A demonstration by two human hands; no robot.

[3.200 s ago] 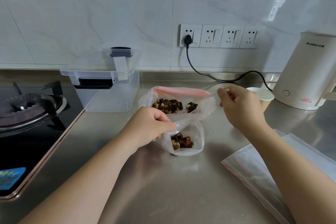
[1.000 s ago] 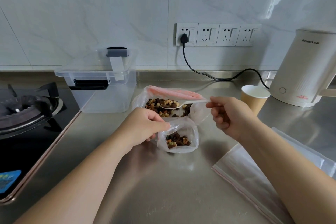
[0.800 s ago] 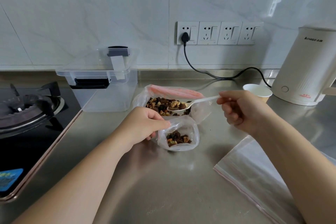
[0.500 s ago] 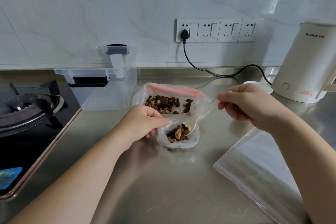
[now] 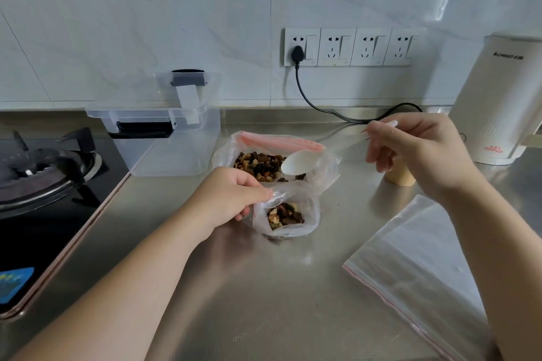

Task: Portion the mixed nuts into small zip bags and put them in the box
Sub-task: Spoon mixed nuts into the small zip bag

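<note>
Head view:
Left hand [image 5: 225, 199]: pinching the left rim of the small bag [image 5: 289, 214], holding its mouth open.
Small bag: standing on the counter [image 5: 264, 296], some nuts [image 5: 286, 214] inside.
Big bag [image 5: 272, 155]: just behind the small bag, open, full of nuts.
Right hand [image 5: 419, 152]: fingers curled round the spoon [image 5: 302, 163] handle.
Spoon: empty, bowl above the big bag.
Box [image 5: 167, 138]: left of the big bag, clear, lid on.
Flat bags [image 5: 425, 267]: right of the small bag.
Cup [image 5: 400, 177]: behind the right hand.
</note>
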